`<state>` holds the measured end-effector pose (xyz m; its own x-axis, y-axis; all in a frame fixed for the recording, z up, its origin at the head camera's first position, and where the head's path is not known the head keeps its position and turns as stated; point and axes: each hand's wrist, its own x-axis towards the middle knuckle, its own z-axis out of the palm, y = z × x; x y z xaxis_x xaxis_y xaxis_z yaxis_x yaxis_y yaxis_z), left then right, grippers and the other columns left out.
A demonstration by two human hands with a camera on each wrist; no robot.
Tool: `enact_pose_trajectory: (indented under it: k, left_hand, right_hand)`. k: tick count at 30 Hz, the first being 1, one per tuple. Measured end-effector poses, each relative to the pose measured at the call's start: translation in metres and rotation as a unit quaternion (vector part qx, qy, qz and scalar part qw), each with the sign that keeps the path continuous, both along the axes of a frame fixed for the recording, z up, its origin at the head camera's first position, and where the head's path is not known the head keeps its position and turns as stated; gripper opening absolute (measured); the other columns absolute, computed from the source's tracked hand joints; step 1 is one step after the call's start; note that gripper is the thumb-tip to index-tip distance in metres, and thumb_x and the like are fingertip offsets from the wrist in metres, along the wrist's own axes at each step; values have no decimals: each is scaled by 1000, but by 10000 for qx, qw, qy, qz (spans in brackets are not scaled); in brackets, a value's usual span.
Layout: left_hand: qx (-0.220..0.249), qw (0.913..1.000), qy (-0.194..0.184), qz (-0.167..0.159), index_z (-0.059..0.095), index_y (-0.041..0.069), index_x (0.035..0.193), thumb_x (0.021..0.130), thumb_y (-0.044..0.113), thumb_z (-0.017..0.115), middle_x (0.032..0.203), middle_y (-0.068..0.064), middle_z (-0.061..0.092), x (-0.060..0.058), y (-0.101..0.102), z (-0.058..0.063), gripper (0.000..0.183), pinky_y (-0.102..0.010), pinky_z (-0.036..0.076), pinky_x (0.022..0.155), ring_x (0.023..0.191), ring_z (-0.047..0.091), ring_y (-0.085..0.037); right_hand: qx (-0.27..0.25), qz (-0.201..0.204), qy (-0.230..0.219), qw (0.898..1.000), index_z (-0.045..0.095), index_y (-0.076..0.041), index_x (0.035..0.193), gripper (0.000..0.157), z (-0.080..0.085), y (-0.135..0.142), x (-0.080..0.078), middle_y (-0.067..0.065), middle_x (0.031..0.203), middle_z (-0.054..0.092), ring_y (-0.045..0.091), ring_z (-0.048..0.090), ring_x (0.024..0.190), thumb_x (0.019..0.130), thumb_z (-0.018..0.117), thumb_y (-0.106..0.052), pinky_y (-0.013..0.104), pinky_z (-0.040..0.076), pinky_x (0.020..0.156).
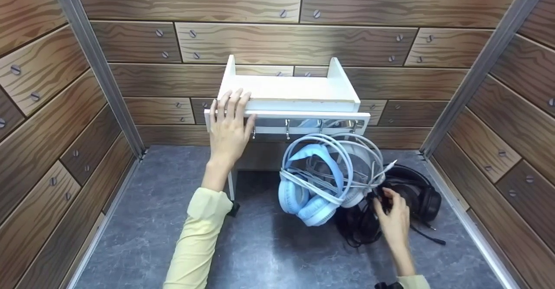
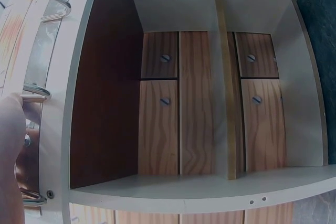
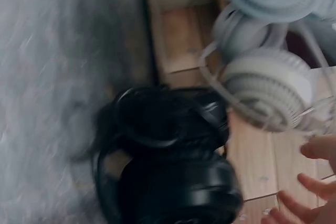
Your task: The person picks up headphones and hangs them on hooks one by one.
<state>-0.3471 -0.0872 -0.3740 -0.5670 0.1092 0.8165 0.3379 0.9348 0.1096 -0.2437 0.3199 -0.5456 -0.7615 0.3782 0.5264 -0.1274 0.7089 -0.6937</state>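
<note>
My left hand (image 1: 229,128) rests on the left end of a white shelf rack (image 1: 282,87), its fingers over the hook rail (image 1: 269,115). Light blue headphones (image 1: 318,213) hang at the rail's right half, their looped cable around them. Pale grey headphones (image 3: 268,85) hang just behind, partly hidden by the blue pair. On the floor at the right lie black headphones (image 1: 431,204), with more black headphone parts (image 1: 360,226) in front. Beside them is my right hand (image 1: 395,219); in the right wrist view its spread fingers (image 3: 296,205) show nothing held.
Metal hooks (image 1: 287,128) line the rail. Under it, the rack has a divider (image 2: 226,87) and side panels. Wood-patterned walls (image 1: 243,42) enclose the grey floor (image 1: 151,237) at the back and sides. A black boom (image 1: 429,235) sticks out toward the right wall.
</note>
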Motion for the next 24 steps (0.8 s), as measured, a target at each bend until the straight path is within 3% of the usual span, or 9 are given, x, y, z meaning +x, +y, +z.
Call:
enact_pose_trajectory:
  k: [3, 6, 10, 13, 20, 22, 24]
  left_hand:
    - [-18, 10000, -19, 7, 32, 29, 141, 95, 48, 34, 146, 7, 30, 0, 1, 0, 50, -46, 10, 112, 136, 19, -17]
    - [-42, 10000, -66, 6, 31, 29, 141, 95, 48, 33, 146, 6, 29, 1, 2, 0, 50, -45, 8, 112, 136, 19, -18]
    - [-49, 9999, -99, 6, 31, 29, 141, 95, 49, 32, 146, 6, 29, 1, 2, -1, 50, -45, 7, 112, 137, 18, -17]
    - [-33, 10000, -33, 10, 31, 29, 141, 95, 48, 33, 146, 7, 30, 0, 2, 0, 50, -46, 9, 112, 136, 19, -17]
    - [-9, 10000, 26, 34, 32, 29, 140, 95, 48, 34, 145, 7, 31, 0, 1, 0, 49, -46, 10, 112, 136, 20, -17]
    - [-4, 10000, 5, 31, 32, 29, 140, 95, 48, 34, 145, 8, 30, 0, 1, 0, 49, -45, 9, 112, 136, 20, -16]
    - [-20, 10000, 6, 41, 32, 29, 140, 95, 48, 34, 145, 8, 30, -1, 0, -1, 49, -46, 9, 112, 136, 20, -16]
  right_hand:
    - [319, -24, -505, 9982, 51, -5, 122, 46, -13, 6, -5, 19, 113, 54, 37, 44, 104, 81, 67, -17, 43, 31, 89]
    - [279, -27, -1248, 9918, 43, -6, 130, 53, -21, 11, -7, 24, 120, 48, 43, 42, 110, 84, 63, -24, 51, 31, 90]
    - [-34, 166, -2376, 9712, 30, -9, 139, 63, -29, 19, -6, 27, 130, 38, 48, 37, 117, 90, 51, -43, 58, 31, 92]
    - [-390, 466, -2840, 9569, 23, -6, 142, 73, -31, 25, -7, 28, 136, 34, 46, 32, 125, 90, 44, -53, 58, 27, 99]
    - [-1190, 749, -3419, 9292, 12, -10, 145, 86, -35, 33, -8, 27, 146, 21, 48, 23, 130, 85, 46, -62, 54, 22, 105]
    - [-1440, 824, -3406, 9255, 10, -12, 146, 87, -37, 33, -7, 30, 146, 18, 50, 25, 128, 84, 47, -62, 55, 34, 98]
    - [-1670, 825, -3347, 9238, 9, -14, 146, 87, -38, 32, -5, 32, 144, 18, 52, 29, 125, 84, 49, -61, 54, 47, 84]
